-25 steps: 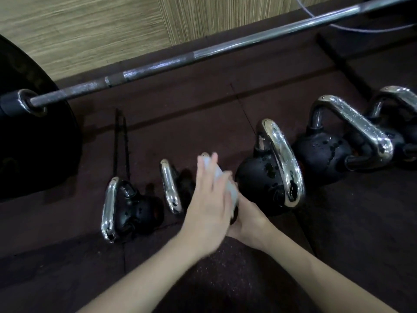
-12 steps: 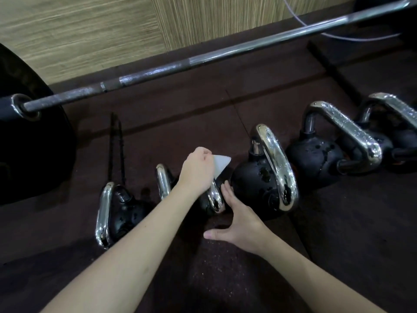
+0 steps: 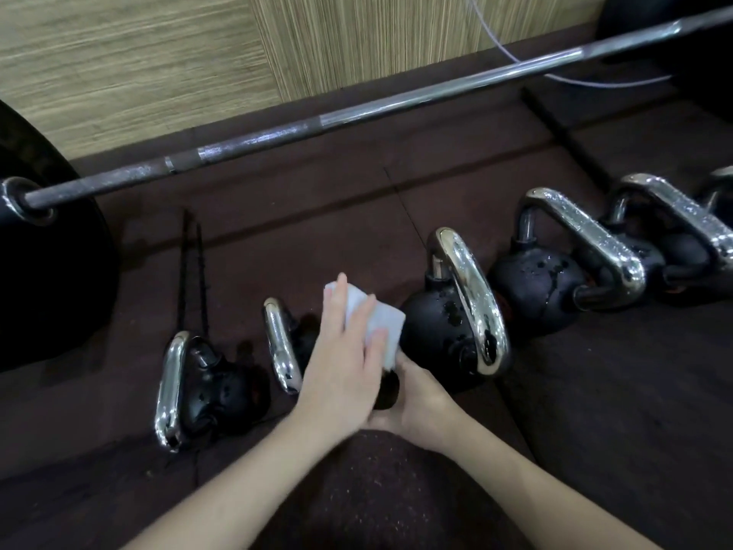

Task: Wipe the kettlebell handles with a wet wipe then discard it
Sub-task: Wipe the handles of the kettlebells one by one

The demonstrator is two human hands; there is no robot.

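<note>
Left hand: fingers straight, pressing wet wipe onto third kettlebell's handle, which is hidden beneath
Right hand: steadies that bell; grip unclear
Wipe: soft, limp, light; needs flat pressure
Handles: chrome, probably slick

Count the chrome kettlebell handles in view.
5 visible: far left, second, middle, fourth, far right. A sixth may sit hidden beneath the wet wipe.
</note>
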